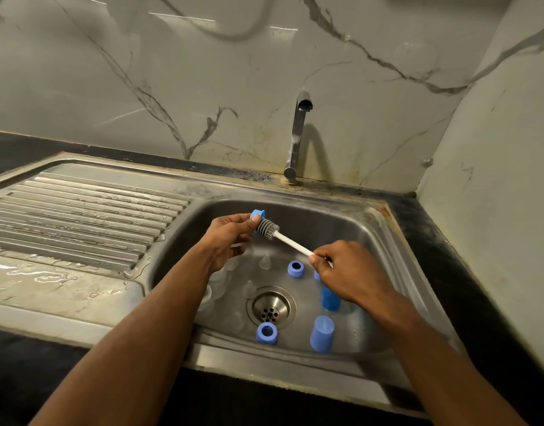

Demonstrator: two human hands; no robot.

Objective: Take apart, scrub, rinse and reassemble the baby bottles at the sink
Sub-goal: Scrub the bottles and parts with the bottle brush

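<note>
My left hand pinches a blue bottle collar ring above the sink basin. My right hand grips the white handle of a bottle brush, whose grey ribbed head is pushed into the ring. On the basin floor lie two more blue rings, two blue caps, several clear teats and clear bottle bodies, partly hidden under my left arm.
The tap stands behind the basin with no water running. The drain strainer sits in the middle of the basin floor. A wet ribbed draining board extends to the left. Marble walls close the back and right side.
</note>
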